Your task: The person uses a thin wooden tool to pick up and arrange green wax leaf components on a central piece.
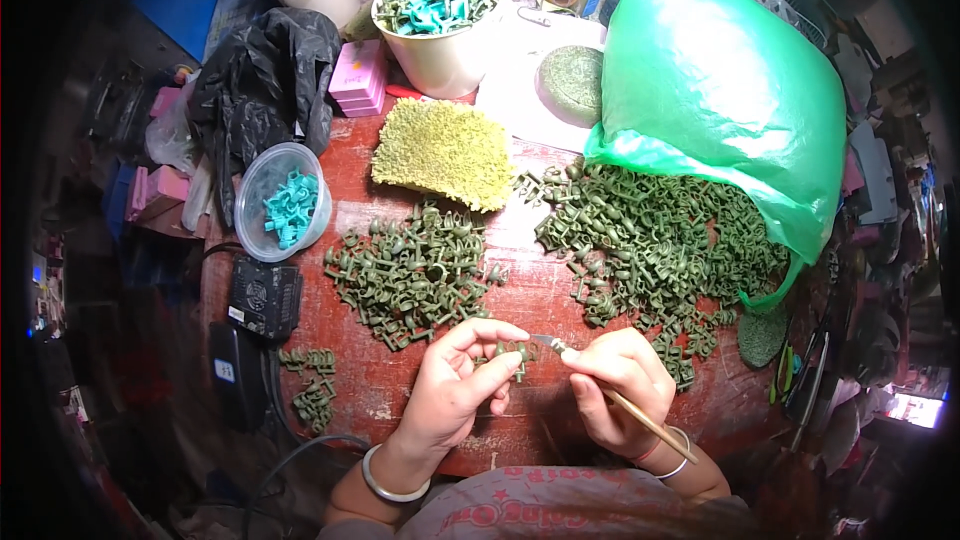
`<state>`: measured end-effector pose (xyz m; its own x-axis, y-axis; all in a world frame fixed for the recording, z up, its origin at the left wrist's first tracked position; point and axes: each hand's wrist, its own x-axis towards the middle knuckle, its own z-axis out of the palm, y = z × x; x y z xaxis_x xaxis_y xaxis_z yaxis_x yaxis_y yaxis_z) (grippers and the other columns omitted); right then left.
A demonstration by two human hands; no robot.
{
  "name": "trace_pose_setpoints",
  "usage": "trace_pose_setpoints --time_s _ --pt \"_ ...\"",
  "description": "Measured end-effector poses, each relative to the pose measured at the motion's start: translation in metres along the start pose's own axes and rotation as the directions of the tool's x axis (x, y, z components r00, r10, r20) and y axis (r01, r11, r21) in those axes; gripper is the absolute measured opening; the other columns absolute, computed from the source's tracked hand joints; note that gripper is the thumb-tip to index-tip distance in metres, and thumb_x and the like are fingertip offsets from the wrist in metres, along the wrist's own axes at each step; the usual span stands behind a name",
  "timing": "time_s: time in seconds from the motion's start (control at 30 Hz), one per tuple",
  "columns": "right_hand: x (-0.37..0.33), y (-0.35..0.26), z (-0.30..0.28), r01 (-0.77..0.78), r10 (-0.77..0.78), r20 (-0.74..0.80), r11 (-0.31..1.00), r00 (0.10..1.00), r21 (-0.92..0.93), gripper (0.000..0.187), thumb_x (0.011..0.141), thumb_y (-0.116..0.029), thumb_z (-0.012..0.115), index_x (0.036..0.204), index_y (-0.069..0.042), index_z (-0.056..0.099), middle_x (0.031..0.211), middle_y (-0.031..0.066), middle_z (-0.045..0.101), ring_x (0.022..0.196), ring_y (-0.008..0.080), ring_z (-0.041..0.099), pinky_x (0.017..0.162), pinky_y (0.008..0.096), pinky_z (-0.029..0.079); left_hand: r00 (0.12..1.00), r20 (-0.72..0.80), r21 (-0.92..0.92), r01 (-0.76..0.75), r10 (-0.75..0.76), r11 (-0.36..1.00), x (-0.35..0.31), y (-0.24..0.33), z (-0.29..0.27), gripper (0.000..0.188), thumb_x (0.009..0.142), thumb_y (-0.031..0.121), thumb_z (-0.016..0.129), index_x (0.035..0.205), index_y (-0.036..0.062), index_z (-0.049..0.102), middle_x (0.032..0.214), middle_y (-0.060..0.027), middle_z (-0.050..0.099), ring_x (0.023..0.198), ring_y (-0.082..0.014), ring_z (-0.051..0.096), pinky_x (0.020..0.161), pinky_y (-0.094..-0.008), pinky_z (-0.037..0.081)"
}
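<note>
By the near edge of the table (525, 290), the left hand (452, 387) pinches a green piece (520, 351) between thumb and fingertips, seemingly steadying it for the thin-bladed knife (640, 417) clasped in the curled right hand (632, 380).

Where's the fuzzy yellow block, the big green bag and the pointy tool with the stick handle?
Fuzzy yellow block (443, 155): head view, middle of its bumpy top.
Big green bag (725, 90): head view, middle of its puffy side.
Pointy tool (650, 425): head view, on its stick handle.
</note>
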<state>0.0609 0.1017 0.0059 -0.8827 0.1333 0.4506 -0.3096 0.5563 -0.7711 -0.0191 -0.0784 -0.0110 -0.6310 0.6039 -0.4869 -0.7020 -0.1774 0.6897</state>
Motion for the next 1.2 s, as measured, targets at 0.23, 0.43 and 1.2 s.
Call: trace_pose_setpoints --time_s 0.23,0.43,1.2 --pt "-0.0032 0.0004 0.0013 0.11 -0.112 -0.027 0.991 0.993 -0.076 0.024 0.078 0.002 0.071 0.101 0.001 0.069 0.08 0.0074 0.061 0.067 0.0232 0.06 0.061 0.0324 0.05 0.999 -0.037 -0.057 0.01 -0.012 0.998 -0.0013 0.0022 0.0035 0.023 0.094 0.0 0.058 0.117 -0.0022 0.058 0.078 -0.0026 0.059 0.059 -0.0054 0.053 0.048 -0.0206 0.043" --pt "-0.0012 0.0012 0.0034 0.13 -0.129 0.018 0.985 0.991 -0.112 0.027 0.075 0.004 0.072 0.102 0.001 0.069 0.083 0.0075 0.061 0.069 0.0226 0.061 0.062 0.0323 0.051 0.999 0.017 -0.06 0.032 -0.031 0.998 -0.0031 0.0027 -0.0002 0.028 0.094 0.0 0.059 0.121 -0.0026 0.06 0.082 -0.0012 0.058 0.062 -0.0045 0.051 0.051 -0.0195 0.043" --pt "-0.0026 -0.0004 0.0062 0.18 -0.174 0.051 0.971 0.983 -0.155 0.029 0.076 0.004 0.07 0.104 -0.001 0.068 0.085 0.0068 0.06 0.072 0.022 0.06 0.062 0.0327 0.049 0.999 -0.018 -0.048 0.03 -0.031 0.998 -0.0022 0.0018 0.002 0.025 0.094 0.0 0.059 0.119 -0.0032 0.061 0.079 -0.0016 0.059 0.06 -0.004 0.052 0.05 -0.019 0.044"
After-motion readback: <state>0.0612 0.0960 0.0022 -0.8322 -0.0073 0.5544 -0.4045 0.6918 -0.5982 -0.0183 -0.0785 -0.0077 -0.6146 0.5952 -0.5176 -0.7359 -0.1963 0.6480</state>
